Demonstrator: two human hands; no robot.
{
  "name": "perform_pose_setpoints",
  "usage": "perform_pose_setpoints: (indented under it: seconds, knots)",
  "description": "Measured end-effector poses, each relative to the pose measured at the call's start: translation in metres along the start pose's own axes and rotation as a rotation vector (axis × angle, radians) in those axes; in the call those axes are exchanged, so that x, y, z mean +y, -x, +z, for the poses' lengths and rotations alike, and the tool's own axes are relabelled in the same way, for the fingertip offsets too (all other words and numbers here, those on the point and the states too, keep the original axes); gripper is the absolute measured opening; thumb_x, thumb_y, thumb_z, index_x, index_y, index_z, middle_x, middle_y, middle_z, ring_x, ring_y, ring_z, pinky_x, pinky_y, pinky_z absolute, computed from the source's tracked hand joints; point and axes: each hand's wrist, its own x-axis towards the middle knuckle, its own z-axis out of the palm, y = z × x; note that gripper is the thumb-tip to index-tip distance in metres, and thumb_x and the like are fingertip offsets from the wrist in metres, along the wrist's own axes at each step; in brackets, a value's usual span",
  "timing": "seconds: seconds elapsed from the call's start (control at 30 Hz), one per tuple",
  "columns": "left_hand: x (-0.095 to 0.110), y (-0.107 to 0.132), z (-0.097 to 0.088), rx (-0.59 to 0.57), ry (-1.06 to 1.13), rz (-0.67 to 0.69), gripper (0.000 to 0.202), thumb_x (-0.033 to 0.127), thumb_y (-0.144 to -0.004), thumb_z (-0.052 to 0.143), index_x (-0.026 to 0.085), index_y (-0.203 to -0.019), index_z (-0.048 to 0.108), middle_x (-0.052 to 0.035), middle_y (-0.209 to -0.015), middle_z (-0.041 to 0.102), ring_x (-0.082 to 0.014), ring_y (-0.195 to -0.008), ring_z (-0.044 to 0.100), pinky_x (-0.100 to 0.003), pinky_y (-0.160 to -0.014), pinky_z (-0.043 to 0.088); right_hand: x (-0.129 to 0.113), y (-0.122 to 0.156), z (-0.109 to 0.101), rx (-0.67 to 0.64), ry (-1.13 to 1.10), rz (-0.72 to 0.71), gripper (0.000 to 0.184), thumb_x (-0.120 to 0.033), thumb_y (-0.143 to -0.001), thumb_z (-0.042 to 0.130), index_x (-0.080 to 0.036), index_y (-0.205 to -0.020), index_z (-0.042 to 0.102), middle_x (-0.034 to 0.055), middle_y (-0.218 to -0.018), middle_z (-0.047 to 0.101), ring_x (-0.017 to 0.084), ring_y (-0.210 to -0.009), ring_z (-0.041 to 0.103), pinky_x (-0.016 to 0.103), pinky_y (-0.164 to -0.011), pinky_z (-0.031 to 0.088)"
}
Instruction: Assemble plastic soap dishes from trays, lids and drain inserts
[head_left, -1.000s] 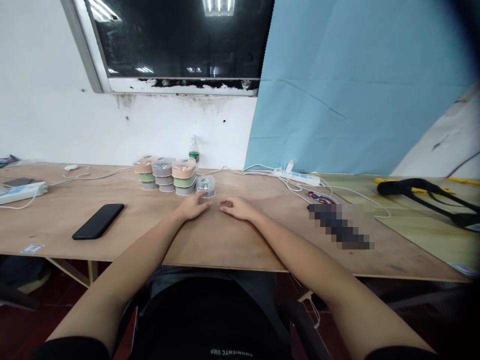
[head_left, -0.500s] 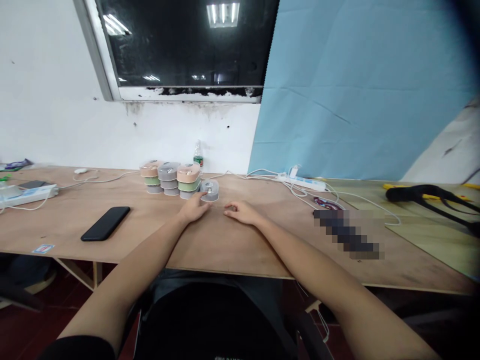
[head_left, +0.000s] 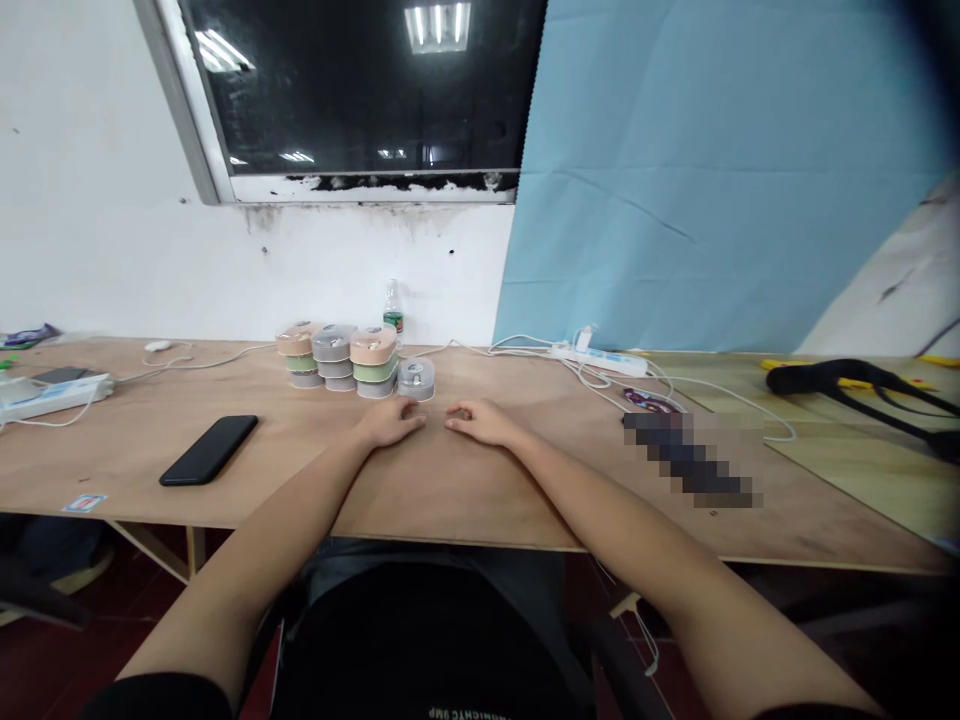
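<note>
My left hand rests on the wooden table, fingers loosely curved and holding nothing. Just beyond its fingertips sits a single small grey box with a clear top. To the right, my right hand also lies on the table, its thumb and fingers apart with a gap between them. Left of the single box stand three stacks of similar boxes: a pink-topped stack, a grey stack and another pink-topped stack. Green and grey layers show beneath the pink tops.
A black phone lies to the left. Behind the stacks stands a plastic bottle. White power strips and cables run along the back. A blurred dark object and black straps are at the right.
My left hand has drawn back toward me from the single grey box, whose top it was touching. My right hand is about where it was. The view has shifted slightly.
</note>
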Motion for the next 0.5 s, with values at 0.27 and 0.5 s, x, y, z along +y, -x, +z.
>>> perform_pose_setpoints:
  seconds: [0.27,0.5]
  knots:
    - [0.000,0.000,0.001,-0.026,-0.032,0.041,0.058,0.060,-0.079,0.054,0.018,-0.119,0.062,-0.0115,-0.115,0.066,-0.0304,-0.104,0.062,-0.041,-0.090,0.047,-0.005,-0.003,0.014,0.039,0.082,-0.022,0.040,-0.036,-0.084,0.061,-0.018,-0.120,0.061,0.0046,-0.086,0.067,0.016,-0.075,0.059,0.028,-0.073,0.043]
    - [0.000,-0.001,0.000,-0.023,-0.025,0.060,0.055,0.060,-0.079,0.054,0.020,-0.114,0.063,-0.0095,-0.107,0.067,-0.0279,-0.095,0.063,-0.039,-0.086,0.048,-0.027,-0.035,0.025,0.227,0.290,0.012,0.051,-0.036,-0.088,0.054,-0.020,-0.136,0.044,0.0142,-0.118,0.061,0.028,-0.102,0.059,0.036,-0.086,0.045]
